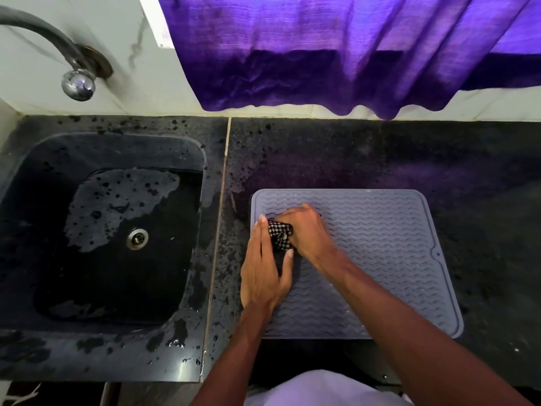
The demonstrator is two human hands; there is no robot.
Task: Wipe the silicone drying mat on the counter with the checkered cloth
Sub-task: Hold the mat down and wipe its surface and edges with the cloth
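— Where is the silicone drying mat (pixel 380 259)?

— Flat on the dark tabletop (pixel 380 159), just right of the wet black sink (pixel 102 230), below a purple curtain (pixel 336 54).

— And the checkered cloth (pixel 280 235)?

— Bunched at the mat's left part, between both hands. The right hand (pixel 307 232) presses on it, fingers curled around it in a grasp. The left hand (pixel 265 273) lies flat beside it, fingers stretched out and released, touching the cloth's edge.

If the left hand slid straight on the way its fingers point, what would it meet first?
Probably nothing soon: the left hand points along the mat's left edge toward the back, then bare counter, then likely the curtain.
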